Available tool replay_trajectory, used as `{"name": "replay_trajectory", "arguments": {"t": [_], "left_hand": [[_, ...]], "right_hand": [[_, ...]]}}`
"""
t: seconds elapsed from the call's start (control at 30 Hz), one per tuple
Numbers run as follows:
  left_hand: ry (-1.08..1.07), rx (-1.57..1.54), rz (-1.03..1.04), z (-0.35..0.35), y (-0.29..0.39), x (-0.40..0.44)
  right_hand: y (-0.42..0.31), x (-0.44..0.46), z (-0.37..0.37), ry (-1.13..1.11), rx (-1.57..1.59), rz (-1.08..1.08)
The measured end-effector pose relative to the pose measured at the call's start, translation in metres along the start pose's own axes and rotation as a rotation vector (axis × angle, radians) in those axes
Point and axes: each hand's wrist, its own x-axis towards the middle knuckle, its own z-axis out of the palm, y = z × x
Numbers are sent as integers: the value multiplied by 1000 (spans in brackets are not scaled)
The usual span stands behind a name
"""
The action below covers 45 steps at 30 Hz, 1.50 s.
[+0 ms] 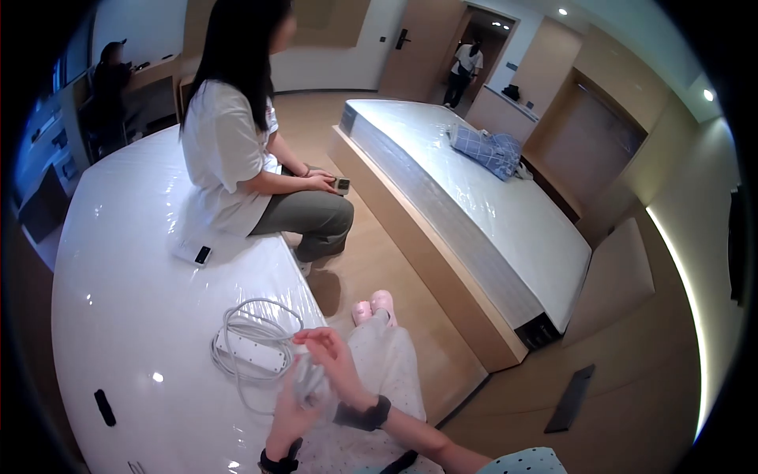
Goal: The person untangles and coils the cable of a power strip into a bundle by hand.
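1. Holding a pale, translucent, blurred bundle, the wearer's bare left hand was closed on its side, above the lap.
2. Bare right hand, fingers bent, stood against the same bundle; whether it gripped could not be told.
3. White rectangular power strip lay just beyond the hands, ringed by loops of its pale grey cable.
4. White, plastic-wrapped mattress bore the strip and its cable.
5. Slim black oblong object lay on that mattress, well to the left of the hands.
6. White box-shaped device with a black display lay farther back, near a seated person in a white shirt.
7. Second plastic-wrapped mattress, across the floor, carried a blue checked fabric bag.
8. Pink shoes showed below the wearer's pale skirt.
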Motion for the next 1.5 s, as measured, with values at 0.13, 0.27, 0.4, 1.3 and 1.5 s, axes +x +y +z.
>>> {"name": "replay_trajectory", "arguments": {"t": [0.13, 0.27, 0.4, 1.3, 1.5], "left_hand": [[-81, 115, -21, 9, 18, 0], [6, 35, -36, 1, 13, -1], [149, -186, -167, -21, 18, 0], [169, -378, -263, -57, 15, 0], [-5, -282, -166, -42, -3, 5]], "right_hand": [[9, 2, -3, 16, 130, 31], [-9, 3, -3, -155, 197, 127], [-30, 3, -20, -496, -518, -120], [-16, 5, -36, -456, -528, -146], [-5, 5, -13, -506, -636, -223]]}}
